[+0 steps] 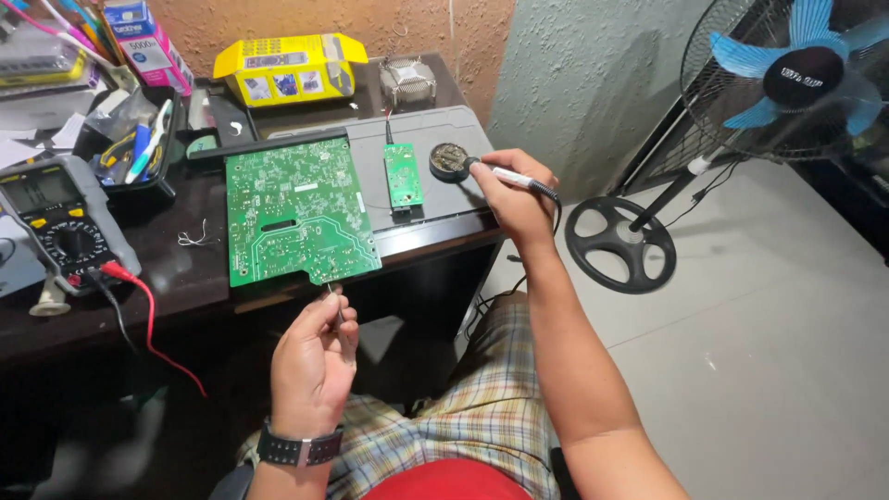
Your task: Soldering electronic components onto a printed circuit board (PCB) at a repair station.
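Home electronics repair bench; multimeter [57, 227], green circuit boards [298, 211], soldering iron [515, 179]; standing fan [798, 76] alongside

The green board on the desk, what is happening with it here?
A person sits at a dark desk with a large green board lying flat near its front edge. The right hand holds a soldering iron, its tip at a round tin beside a small green board. The left hand pinches a thin wire just below the large board's edge. A multimeter with red and black leads lies to the left.
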